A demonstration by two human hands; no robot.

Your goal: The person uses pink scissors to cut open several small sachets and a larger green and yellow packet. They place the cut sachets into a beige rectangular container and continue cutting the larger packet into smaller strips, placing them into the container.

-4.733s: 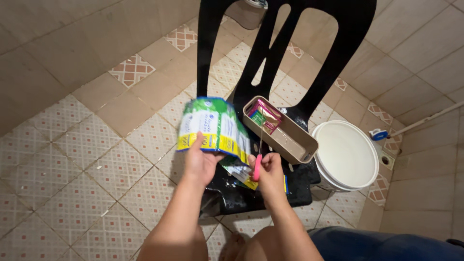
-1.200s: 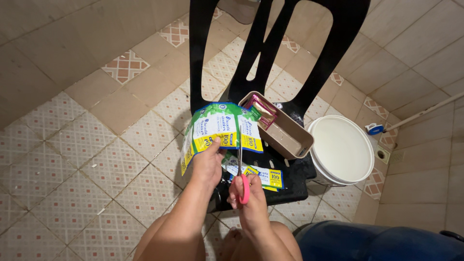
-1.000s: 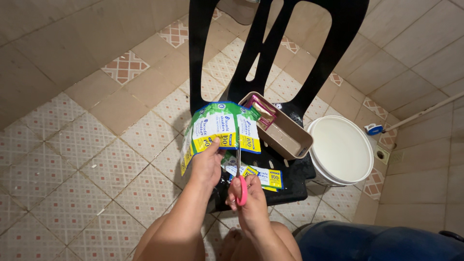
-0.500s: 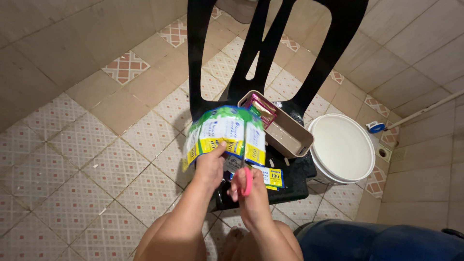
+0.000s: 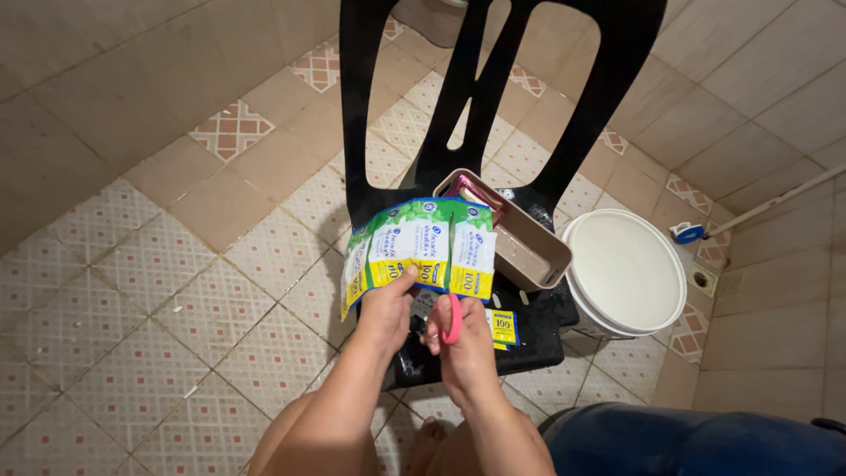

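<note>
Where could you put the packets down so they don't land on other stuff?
The tiled floor left of the black chair is bare. The white bucket lid is bare too. The chair seat is crowded: beige tray, loose sachet.

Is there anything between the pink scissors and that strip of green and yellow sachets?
Nothing visible does. The left hand holds the strip of sachets up by its lower edge, and the right hand holds the pink scissors right beneath it. Their blades are hidden behind the strip.
</note>
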